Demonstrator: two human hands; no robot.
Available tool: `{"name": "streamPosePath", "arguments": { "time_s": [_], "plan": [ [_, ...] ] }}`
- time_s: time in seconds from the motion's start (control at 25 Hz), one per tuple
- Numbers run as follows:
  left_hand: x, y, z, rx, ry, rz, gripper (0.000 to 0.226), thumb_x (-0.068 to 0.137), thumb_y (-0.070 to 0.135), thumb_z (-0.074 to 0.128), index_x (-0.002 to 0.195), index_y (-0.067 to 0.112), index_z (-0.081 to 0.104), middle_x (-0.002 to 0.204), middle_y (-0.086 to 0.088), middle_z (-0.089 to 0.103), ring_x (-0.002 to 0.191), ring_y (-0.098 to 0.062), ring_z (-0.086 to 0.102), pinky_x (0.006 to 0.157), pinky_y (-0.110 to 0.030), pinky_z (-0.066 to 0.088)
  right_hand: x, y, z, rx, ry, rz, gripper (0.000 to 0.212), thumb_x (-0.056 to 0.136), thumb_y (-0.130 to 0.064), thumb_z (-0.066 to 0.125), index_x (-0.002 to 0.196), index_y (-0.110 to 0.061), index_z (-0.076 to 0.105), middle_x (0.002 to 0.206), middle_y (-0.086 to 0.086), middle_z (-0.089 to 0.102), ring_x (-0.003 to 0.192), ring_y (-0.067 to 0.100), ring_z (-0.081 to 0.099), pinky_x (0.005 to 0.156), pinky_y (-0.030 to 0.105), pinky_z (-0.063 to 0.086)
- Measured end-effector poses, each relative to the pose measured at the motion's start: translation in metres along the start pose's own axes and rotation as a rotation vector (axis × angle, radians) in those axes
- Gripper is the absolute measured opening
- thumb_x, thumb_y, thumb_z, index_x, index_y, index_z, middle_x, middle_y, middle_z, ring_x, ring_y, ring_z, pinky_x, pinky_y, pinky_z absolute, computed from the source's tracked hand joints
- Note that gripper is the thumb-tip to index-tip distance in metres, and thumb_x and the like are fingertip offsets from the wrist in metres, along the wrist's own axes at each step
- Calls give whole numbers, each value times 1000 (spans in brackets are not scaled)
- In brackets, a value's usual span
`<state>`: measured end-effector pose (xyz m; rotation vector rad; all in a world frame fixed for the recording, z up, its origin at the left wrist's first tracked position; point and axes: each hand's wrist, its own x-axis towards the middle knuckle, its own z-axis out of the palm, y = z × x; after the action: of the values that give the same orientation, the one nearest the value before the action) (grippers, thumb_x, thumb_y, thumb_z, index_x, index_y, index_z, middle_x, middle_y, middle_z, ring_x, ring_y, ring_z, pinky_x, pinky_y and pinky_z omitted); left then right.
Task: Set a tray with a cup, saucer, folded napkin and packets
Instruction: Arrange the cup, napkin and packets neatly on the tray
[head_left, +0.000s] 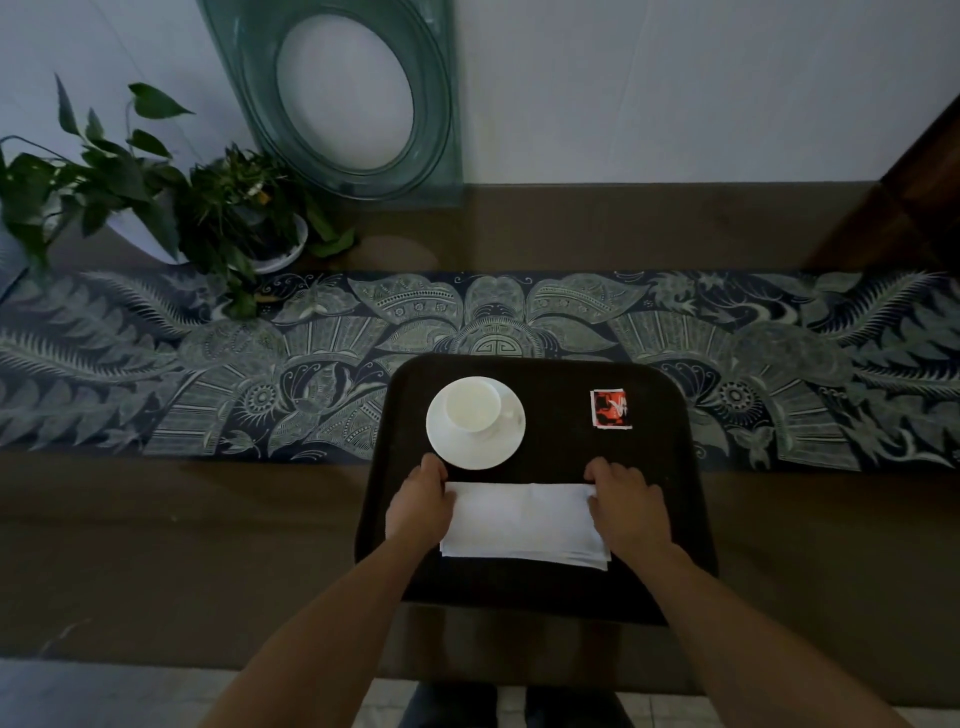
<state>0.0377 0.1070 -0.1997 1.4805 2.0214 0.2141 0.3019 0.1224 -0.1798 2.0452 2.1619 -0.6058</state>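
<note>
Holding one folded napkin (522, 522), two hands; one cup (474, 404), one packet (611, 409)

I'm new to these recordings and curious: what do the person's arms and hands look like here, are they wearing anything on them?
Both forearms are bare from the bottom edge of the picture up to the hands, with no sleeves in view. The left hand and the right hand wear no gloves, and no watch, bracelet or ring can be made out in the dim light. The fingers are bare as well.
</note>
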Motion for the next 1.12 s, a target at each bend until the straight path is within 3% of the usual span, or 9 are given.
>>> {"name": "streamPosePath", "arguments": {
  "time_s": [0.08, 0.16, 0.32, 0.44, 0.56, 0.68, 0.8, 0.96, 1.12],
  "plan": [
    [-3, 1, 2, 81, 44, 41, 14, 90, 23, 56, 96, 22, 43, 97, 2, 52, 80, -20, 56, 66, -36, 48, -6, 2, 5, -73, 75, -41, 35, 91, -30, 57, 124, -30, 47, 128, 0, 50, 117, 19, 48, 96, 39, 44],
    [-8, -2, 3, 182, 108, 198, 14, 91, 28, 55, 102, 23, 50, 102, 2, 52, 88, -19, 56, 73, -35, 49, -14, 3, 8, -101, 99, -137, 38, 92, -35, 56, 128, -31, 49, 134, -2, 47, 124, 18, 43, 103, 37, 39],
    [-21, -23, 1, 333, 50, 592, 34, 88, 48, 56, 117, 30, 55, 113, 5, 55, 102, -16, 52, 86, -33, 43, -29, 7, 6, -117, -57, -314, 43, 93, -49, 50, 133, -34, 48, 137, -7, 46, 128, 13, 40, 109, 35, 32],
    [-27, -45, 1, 487, -9, 749, 42, 77, 52, 65, 112, 34, 52, 108, 6, 57, 95, -16, 56, 79, -32, 47, -37, 14, 4, -202, -133, -387, 46, 92, -51, 51, 134, -34, 47, 137, -7, 46, 127, 14, 40, 108, 34, 31],
    [-28, -54, 5, 504, -36, 729, 46, 66, 42, 80, 100, 34, 50, 98, 6, 58, 83, -16, 60, 67, -30, 48, -42, 15, 10, -226, -117, -437, 39, 94, -39, 52, 132, -31, 50, 137, -4, 49, 126, 16, 42, 107, 34, 33],
    [-27, -52, 6, 463, -36, 714, 34, 72, 34, 77, 99, 30, 56, 101, 3, 59, 85, -18, 61, 68, -32, 47, -44, 14, 18, -248, -96, -446, 34, 96, -34, 51, 129, -29, 54, 134, -3, 54, 125, 17, 46, 105, 35, 35],
    [-25, -51, 6, 478, -23, 767, 36, 67, 33, 81, 92, 31, 54, 92, 6, 59, 75, -16, 62, 59, -30, 46, -44, 16, 22, -268, -51, -455, 31, 95, -31, 53, 125, -27, 58, 129, -1, 59, 119, 19, 52, 100, 35, 40],
    [-25, -52, 6, 557, 1, 837, 30, 68, 34, 81, 90, 31, 61, 89, 7, 61, 69, -14, 61, 55, -27, 47, -49, 14, 29, -339, -69, -476, 36, 94, -26, 55, 130, -22, 54, 133, 5, 54, 122, 23, 50, 103, 38, 39],
    [-28, -55, 7, 609, 34, 898, 17, 78, 32, 70, 92, 28, 60, 88, 6, 60, 67, -14, 60, 54, -27, 46, -56, 10, 33, -336, -49, -447, 37, 89, -22, 62, 126, -20, 56, 128, 6, 57, 117, 24, 54, 99, 39, 44]
  ]
}}
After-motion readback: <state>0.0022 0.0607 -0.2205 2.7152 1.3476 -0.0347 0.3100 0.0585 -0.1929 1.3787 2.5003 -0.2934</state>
